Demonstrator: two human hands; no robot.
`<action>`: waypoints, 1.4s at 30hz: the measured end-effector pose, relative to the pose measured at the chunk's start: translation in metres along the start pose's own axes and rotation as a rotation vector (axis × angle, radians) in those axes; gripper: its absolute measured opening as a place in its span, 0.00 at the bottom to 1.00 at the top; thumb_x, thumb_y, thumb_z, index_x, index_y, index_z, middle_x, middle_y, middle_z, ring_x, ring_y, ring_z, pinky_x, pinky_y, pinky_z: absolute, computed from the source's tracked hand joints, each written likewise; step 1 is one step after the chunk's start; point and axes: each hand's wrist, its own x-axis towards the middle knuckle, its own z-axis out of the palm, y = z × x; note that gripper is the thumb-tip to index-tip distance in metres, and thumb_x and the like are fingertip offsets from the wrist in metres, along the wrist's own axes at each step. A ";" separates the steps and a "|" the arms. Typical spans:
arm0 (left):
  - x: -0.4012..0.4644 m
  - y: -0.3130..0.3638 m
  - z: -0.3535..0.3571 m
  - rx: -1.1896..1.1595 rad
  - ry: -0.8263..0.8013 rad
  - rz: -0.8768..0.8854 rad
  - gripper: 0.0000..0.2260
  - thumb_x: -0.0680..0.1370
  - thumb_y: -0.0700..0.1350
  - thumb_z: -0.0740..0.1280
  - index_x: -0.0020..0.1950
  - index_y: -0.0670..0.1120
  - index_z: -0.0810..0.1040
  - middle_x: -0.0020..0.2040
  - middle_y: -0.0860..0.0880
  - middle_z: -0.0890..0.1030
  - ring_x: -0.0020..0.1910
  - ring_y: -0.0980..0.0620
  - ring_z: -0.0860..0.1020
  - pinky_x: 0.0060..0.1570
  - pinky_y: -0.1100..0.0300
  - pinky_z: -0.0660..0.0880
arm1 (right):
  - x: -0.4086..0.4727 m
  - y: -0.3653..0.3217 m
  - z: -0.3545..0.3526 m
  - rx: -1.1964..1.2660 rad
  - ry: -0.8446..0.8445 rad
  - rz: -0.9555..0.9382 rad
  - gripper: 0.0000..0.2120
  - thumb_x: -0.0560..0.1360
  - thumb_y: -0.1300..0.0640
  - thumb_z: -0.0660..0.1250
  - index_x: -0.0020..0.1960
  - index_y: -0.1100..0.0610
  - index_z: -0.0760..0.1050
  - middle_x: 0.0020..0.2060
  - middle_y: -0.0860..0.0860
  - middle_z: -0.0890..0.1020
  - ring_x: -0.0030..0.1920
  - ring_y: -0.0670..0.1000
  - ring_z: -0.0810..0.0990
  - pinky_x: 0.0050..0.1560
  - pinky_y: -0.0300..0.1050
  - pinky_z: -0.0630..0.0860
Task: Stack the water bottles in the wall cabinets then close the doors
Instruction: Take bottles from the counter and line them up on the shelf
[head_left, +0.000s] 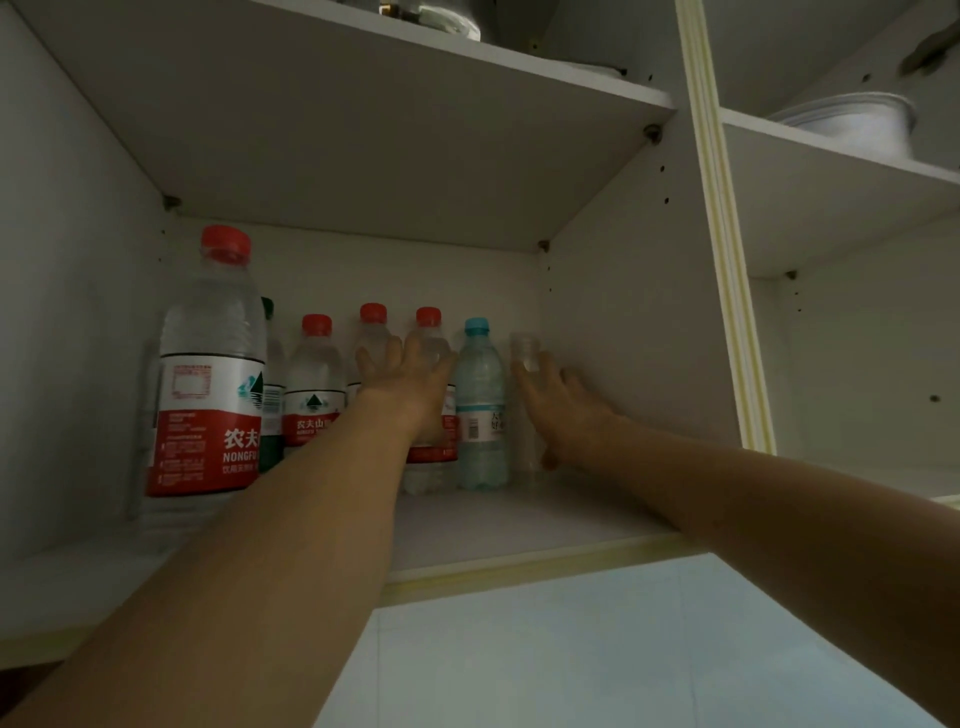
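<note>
At the far left of the cabinet shelf (519, 525) I see the big red-capped bottle (208, 374) standing close to the front edge, with a green-capped bottle (270, 410) tucked just behind it. Next comes a row of small red-capped bottles (314, 379) along the back wall. My left hand (405, 379) lies spread against two of them, fingers straight and gripping nothing. Beside it stands the blue-capped bottle (480, 410), upright. My right hand (558, 400) curls round a clear bottle (527, 405) at the row's right end, just beside the cabinet's side wall. I judge the risk is a domino: if I press too hard with the left, the light back bottles tip, and drawing my arm out could knock the big one off the edge.
</note>
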 end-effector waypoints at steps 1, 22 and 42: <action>-0.001 0.001 0.000 0.008 -0.005 -0.002 0.44 0.77 0.53 0.71 0.82 0.55 0.44 0.81 0.38 0.42 0.79 0.35 0.45 0.74 0.29 0.44 | 0.001 0.001 0.001 -0.006 -0.001 -0.009 0.62 0.65 0.54 0.83 0.81 0.61 0.41 0.76 0.67 0.53 0.71 0.67 0.65 0.69 0.58 0.69; -0.022 0.005 -0.022 -0.275 0.117 -0.027 0.36 0.75 0.58 0.73 0.78 0.50 0.62 0.74 0.41 0.66 0.72 0.39 0.65 0.72 0.40 0.63 | -0.036 0.017 -0.058 0.656 0.005 0.029 0.40 0.73 0.42 0.74 0.77 0.55 0.61 0.71 0.58 0.69 0.68 0.60 0.72 0.61 0.49 0.73; -0.337 0.152 -0.109 -1.008 0.215 -0.325 0.17 0.85 0.51 0.61 0.45 0.43 0.81 0.36 0.48 0.80 0.35 0.54 0.78 0.39 0.61 0.73 | -0.324 0.029 -0.100 1.581 -0.187 0.125 0.19 0.82 0.46 0.63 0.47 0.60 0.82 0.42 0.56 0.86 0.47 0.57 0.86 0.54 0.55 0.83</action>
